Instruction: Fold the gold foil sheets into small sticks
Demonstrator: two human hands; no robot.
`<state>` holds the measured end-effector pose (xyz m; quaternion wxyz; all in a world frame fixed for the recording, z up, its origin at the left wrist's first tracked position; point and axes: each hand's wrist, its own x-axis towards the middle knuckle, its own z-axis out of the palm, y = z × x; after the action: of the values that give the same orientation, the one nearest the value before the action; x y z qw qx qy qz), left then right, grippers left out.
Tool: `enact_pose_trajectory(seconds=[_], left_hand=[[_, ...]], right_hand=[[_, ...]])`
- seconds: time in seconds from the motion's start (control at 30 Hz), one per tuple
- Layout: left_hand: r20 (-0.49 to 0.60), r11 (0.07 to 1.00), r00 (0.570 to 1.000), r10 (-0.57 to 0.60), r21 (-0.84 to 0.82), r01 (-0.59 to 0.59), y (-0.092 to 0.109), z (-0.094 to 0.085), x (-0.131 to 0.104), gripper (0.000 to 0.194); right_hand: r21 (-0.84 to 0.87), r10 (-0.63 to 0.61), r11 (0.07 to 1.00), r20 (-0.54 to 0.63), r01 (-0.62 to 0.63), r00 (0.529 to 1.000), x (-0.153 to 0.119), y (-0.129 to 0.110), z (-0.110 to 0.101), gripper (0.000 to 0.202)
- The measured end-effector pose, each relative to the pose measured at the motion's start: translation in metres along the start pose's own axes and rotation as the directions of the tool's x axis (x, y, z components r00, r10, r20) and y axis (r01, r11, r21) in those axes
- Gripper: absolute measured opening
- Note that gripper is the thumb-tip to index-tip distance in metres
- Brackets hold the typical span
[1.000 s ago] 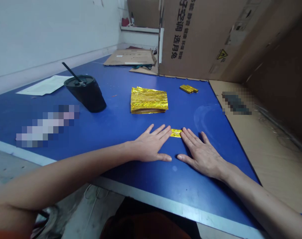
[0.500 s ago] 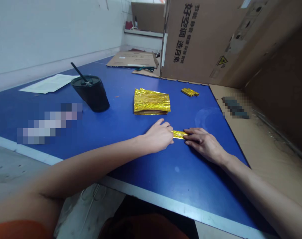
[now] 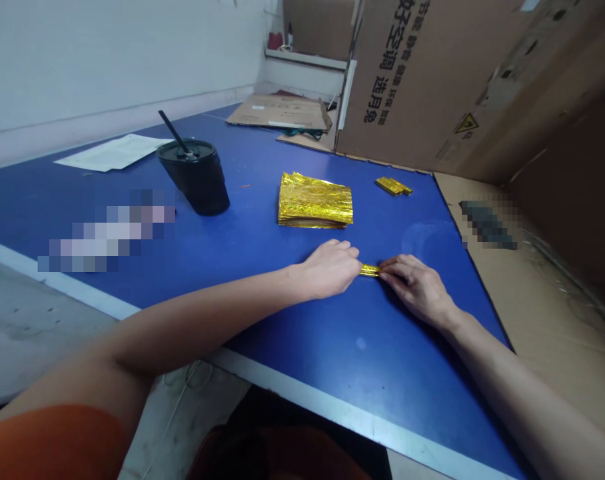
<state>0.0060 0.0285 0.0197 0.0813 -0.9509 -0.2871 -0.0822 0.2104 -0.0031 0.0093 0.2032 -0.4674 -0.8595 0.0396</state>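
Observation:
Between my two hands a narrow folded strip of gold foil paper (image 3: pixel 369 270) lies low over the blue table. Its left end is gripped by my left hand (image 3: pixel 334 268), whose fingers are curled closed and hide that end. My right hand (image 3: pixel 413 283) pinches the other end with thumb and fingers. Just beyond my hands rests a stack of gold foil paper sheets (image 3: pixel 315 200), loosely aligned. Farther right, a few small folded gold pieces (image 3: pixel 393 186) lie together on the table.
A black cup with a straw (image 3: pixel 197 177) stands left of the stack, near a white sheet of paper (image 3: pixel 111 153). A blurred-out object (image 3: pixel 107 233) lies at left. Tall cardboard (image 3: pixel 407 87) walls the back right; flat cardboard (image 3: pixel 282 112) lies behind. A dark blurred item (image 3: pixel 488 225) sits at right.
The gold strip looks narrower, and less of it shows between my hands. My left hand's fingers have curled in more tightly. The whole view has shifted slightly, with things appearing farther right.

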Motion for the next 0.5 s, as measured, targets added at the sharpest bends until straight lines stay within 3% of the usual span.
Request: enact_pose_trajectory(seconds=[0.3, 0.5], left_hand=[[-0.028, 0.976, 0.992, -0.120, -0.186, 0.112, -0.0028, 0.0056, -0.0010, 0.013], [0.031, 0.922, 0.976, -0.215, -0.324, 0.213, -0.0046, 0.0088, 0.0001, 0.012]], right_hand=[[-0.078, 0.069, 0.994, -0.022, -0.070, 0.997, 0.0023, -0.0055, 0.0041, 0.021], [-0.124, 0.085, 0.989, -0.002, -0.084, 0.996, 0.0024, -0.0067, 0.0041, 0.019]])
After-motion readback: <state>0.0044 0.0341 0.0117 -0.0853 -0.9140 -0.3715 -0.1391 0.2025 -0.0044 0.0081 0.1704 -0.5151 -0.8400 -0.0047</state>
